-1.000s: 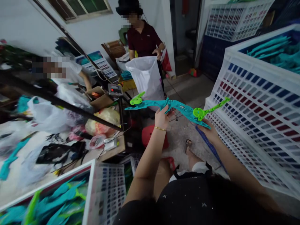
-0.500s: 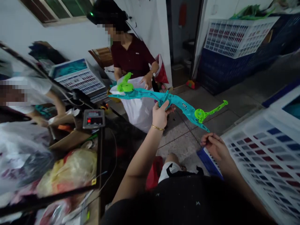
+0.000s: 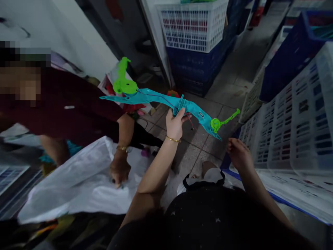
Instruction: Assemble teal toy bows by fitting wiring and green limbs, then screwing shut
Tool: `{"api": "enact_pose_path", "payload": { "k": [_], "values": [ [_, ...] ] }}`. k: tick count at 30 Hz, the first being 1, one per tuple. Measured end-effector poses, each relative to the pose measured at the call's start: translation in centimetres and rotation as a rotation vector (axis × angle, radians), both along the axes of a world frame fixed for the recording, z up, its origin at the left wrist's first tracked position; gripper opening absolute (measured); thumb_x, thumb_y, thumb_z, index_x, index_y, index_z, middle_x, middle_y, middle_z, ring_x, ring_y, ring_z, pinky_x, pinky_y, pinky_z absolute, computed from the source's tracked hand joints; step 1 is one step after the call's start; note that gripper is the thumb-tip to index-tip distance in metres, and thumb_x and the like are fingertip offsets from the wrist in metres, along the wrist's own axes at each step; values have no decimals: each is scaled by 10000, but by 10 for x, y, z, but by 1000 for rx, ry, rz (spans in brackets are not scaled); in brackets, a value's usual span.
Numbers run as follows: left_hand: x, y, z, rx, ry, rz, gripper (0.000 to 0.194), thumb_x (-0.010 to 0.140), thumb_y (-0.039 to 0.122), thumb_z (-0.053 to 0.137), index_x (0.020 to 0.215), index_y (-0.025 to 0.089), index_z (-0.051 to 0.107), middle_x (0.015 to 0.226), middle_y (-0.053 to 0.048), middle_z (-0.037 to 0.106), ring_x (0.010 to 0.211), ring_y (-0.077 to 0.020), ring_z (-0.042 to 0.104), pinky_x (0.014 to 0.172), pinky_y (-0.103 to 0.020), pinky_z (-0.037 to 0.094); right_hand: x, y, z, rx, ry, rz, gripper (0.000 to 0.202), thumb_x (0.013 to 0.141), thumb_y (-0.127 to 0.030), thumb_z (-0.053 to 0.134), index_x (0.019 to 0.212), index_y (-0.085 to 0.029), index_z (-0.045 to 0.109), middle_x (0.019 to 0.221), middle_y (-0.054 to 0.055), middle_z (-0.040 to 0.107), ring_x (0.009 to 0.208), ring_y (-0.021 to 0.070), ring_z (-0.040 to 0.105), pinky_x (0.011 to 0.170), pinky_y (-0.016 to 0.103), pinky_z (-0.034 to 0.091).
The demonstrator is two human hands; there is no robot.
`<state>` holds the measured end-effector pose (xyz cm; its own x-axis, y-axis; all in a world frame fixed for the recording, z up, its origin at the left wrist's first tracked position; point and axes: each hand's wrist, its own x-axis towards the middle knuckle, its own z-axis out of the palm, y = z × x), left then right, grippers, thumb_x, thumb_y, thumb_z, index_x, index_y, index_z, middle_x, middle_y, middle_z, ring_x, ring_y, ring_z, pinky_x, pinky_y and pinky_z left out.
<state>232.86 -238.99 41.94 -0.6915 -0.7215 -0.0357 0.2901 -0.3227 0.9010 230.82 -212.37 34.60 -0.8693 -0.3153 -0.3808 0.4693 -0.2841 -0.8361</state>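
A long teal plastic bow-shaped part is held up in front of me. My left hand is wrapped round its middle, with a bracelet at the wrist. Bright green pieces sit at its two ends: a larger one at the left and a round one with a thin arm at the right. A thin dark cord runs from the left green piece towards the grip. My right hand is closed just below the bow's right tip, apart from it; what its fingers pinch, if anything, is too small to tell.
At the left, a person in a dark red shirt has a hand on a large white bag. A white crate stands on blue crates at the back. More pale crates line the right side. Tiled floor lies below the bow.
The view has turned right, so the scale and cluttered table are out of sight. The co-worker and white bag now appear nearer, at the left. My left hand still holds the bow.
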Motion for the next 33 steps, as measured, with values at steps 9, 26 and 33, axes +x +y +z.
{"api": "enact_pose_path", "payload": {
  "k": [9,26,33],
  "values": [
    [-129,-109,-77,119,-78,-189,337,656,320,857,859,178,628,792,3,709,663,-136,684,669,-293,593,-118,-100,-37,163,96,10,347,688,-507,753,865,-226,651,721,-12,608,615,110,540,536,243,418],
    [-186,-432,-190,377,-207,326,416,584,264,908,872,115,647,820,-49,745,663,-141,676,704,-306,558,-396,-441,-90,516,608,1162,692,770,-822,454,691,-178,696,762,96,712,682,185,624,654,308,508],
    [-128,-598,-227,448,-216,500,351,638,201,871,921,126,678,855,-43,743,740,-154,692,805,-348,562,-429,-637,-109,668,865,1084,713,865,-778,307,812,-178,689,794,112,721,705,206,653,662,322,514]
  ]
}}
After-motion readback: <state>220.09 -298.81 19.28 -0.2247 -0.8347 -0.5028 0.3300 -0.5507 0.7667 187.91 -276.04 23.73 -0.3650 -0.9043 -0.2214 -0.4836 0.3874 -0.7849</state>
